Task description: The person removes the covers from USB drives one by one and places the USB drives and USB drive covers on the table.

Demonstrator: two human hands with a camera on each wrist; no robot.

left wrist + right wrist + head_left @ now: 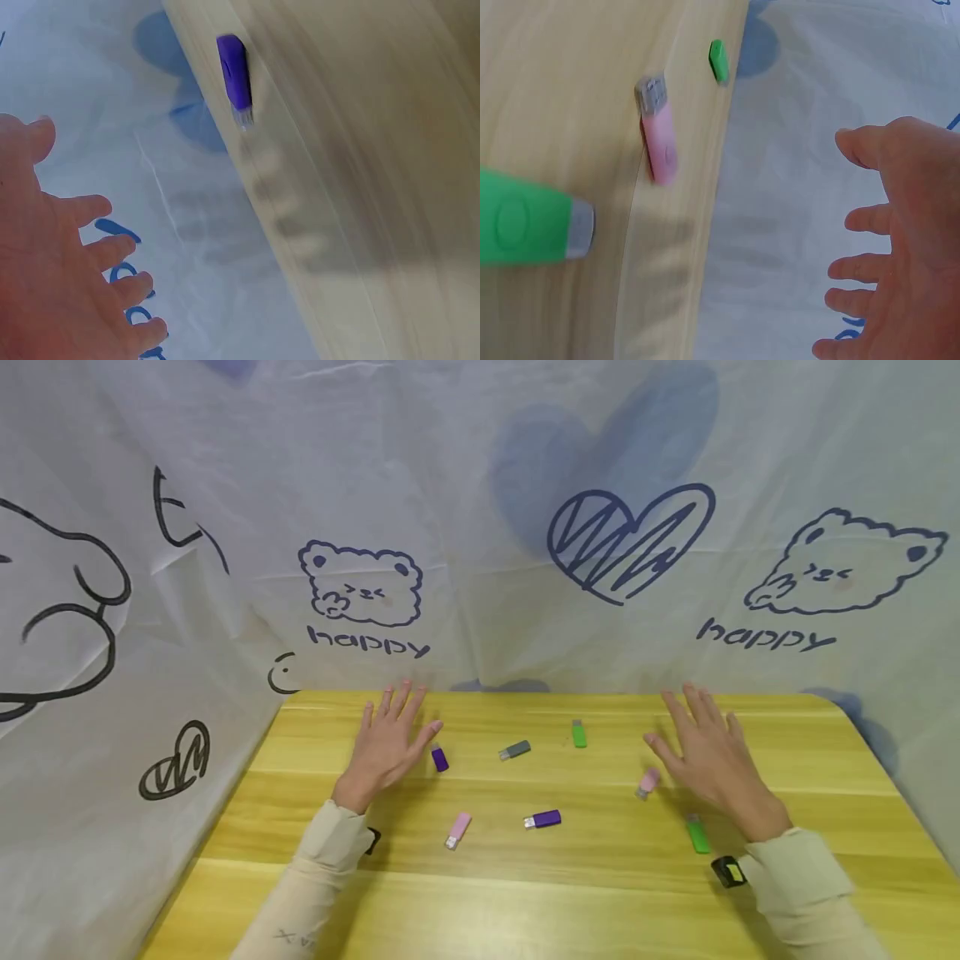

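Both hands hover over a wooden table with fingers spread, holding nothing. My left hand (pixel 386 747) is nearest a purple USB stick (pixel 439 758), which also shows in the left wrist view (pixel 235 73). My right hand (pixel 708 756) is beside a pink USB stick (pixel 648 782), with a green USB stick (pixel 697 835) below its wrist. In the right wrist view that green stick (pixel 525 217) looms large at the left. Between the hands lie a grey USB stick (pixel 516 750), another green one (pixel 578 734), a second purple one (pixel 543 819) and a second pink one (pixel 457 832).
The wooden table (pixel 480 902) has rounded far corners. A white cloth (pixel 465 527) with drawn bears and hearts hangs behind it and along the sides. Dark wrist devices (pixel 728 871) sit under both sleeves.
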